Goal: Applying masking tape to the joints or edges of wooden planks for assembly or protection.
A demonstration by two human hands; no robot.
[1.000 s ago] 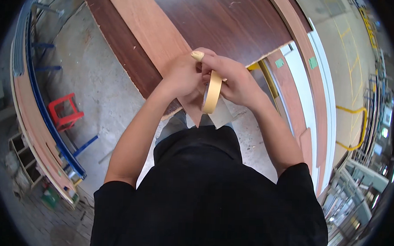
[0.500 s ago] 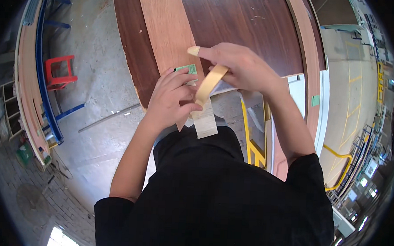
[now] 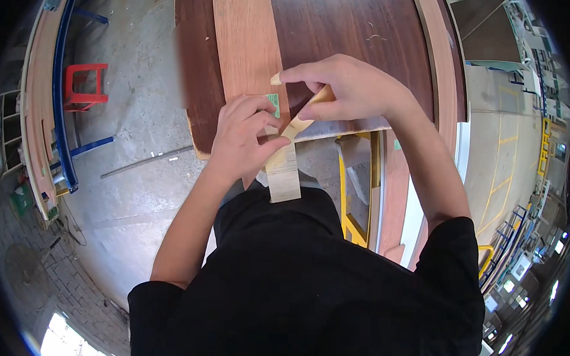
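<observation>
A long reddish-brown wooden plank (image 3: 247,43) runs toward me, its near end jutting past the dark board's edge. My left hand (image 3: 245,135) is closed over that end, fingers bent across the top, beside a green label (image 3: 274,105). Its thumb reaches the lower edge of a roll of masking tape (image 3: 319,103). My right hand (image 3: 359,92) grips this roll between thumb and fingers; the index finger stretches left over the plank, a pale yellow wrap on its tip. Below the left thumb hangs a pale, wood-grained strip (image 3: 285,181); its upper end is hidden.
The dark brown board (image 3: 348,47) under the plank has a chipped near edge. Another plank (image 3: 438,51) lies along its right side. A yellow frame (image 3: 347,200) stands below. On the left are a red stool (image 3: 85,86) and a blue rack (image 3: 62,104) bearing boards.
The tape roll has tilted lower and flatter, with my right hand still on it. The view has shifted slightly. My left hand stays on the plank's end.
</observation>
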